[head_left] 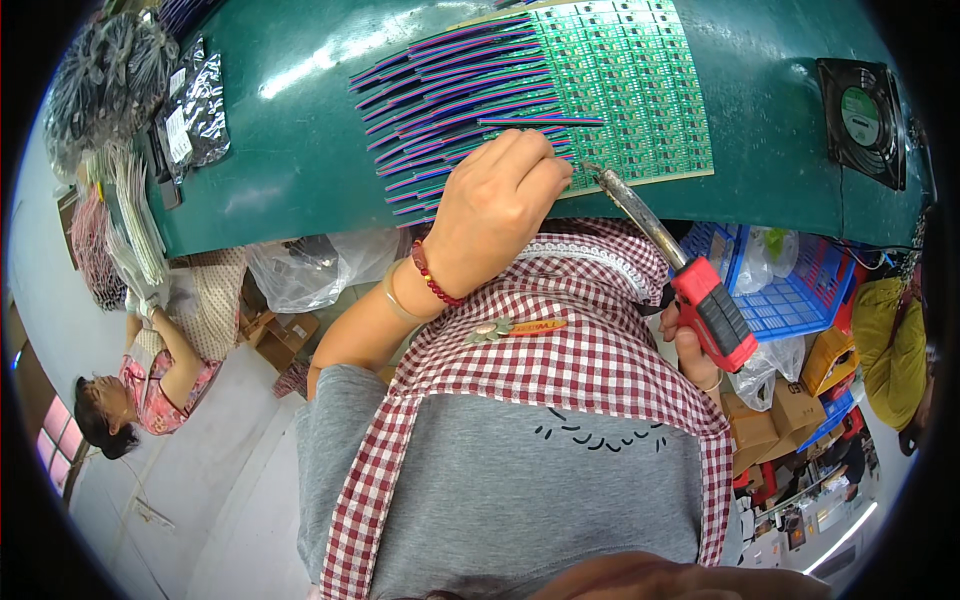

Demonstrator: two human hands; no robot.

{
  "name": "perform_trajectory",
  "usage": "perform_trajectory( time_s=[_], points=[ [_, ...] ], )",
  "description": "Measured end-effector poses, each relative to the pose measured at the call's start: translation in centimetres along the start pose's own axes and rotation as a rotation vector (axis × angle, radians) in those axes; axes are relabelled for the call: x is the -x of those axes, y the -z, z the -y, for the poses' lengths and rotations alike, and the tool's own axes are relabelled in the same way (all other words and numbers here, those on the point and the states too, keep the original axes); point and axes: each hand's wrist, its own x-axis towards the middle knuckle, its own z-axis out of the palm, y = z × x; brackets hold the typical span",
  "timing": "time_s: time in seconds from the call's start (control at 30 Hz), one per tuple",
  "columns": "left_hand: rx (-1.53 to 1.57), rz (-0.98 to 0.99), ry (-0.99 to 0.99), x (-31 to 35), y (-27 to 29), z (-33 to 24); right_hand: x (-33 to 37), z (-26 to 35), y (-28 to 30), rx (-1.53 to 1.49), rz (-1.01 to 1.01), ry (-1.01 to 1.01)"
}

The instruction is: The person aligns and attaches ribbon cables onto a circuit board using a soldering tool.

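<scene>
My left hand (508, 190) is closed in a pinch at the near left edge of a green circuit board panel (640, 90); its fingertips hide what lies between them. Striped ribbon wires (450, 100) fan leftward from the panel in rows. One loose ribbon wire (540, 122) lies across the others and the board, just beyond my knuckles. My right hand (690, 352) is wrapped round the red and black handle of a soldering iron (645, 220), partly hidden behind it. The iron's tip is close to my left fingertips, by the board's edge.
The green table (300, 190) carries a black fan (862, 122) at right and bagged parts (195, 110) and cable bundles (135, 215) at left. Blue crates (790, 295) and cardboard boxes (765, 425) stand below right. Another person (165, 385) works at the left.
</scene>
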Motion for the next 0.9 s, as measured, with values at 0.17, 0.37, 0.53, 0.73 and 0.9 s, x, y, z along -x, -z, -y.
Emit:
perform_trajectory(
  time_s=[0.17, 0.37, 0.53, 0.73, 0.9],
  points=[
    [0.006, -0.001, 0.001, -0.1, 0.0, 0.0, 0.7, -0.8, 0.3, 0.180, 0.033, 0.003],
    [0.000, -0.015, -0.007, 0.0, 0.0, 0.0, 0.2, -0.2, 0.3, 0.071, -0.001, 0.049],
    [0.000, 0.000, -0.006, -0.1, 0.0, 0.1, 0.3, 0.0, 0.2, 0.110, 0.006, 0.044],
    [0.009, 0.000, -0.008, -0.2, 0.1, 0.1, 0.4, 0.0, 0.4, 0.150, 0.015, 0.035],
    [-0.019, -0.010, -0.011, 0.0, 0.0, 0.0, 0.1, 0.5, 0.4, 0.001, 0.026, 0.000]
  ],
)
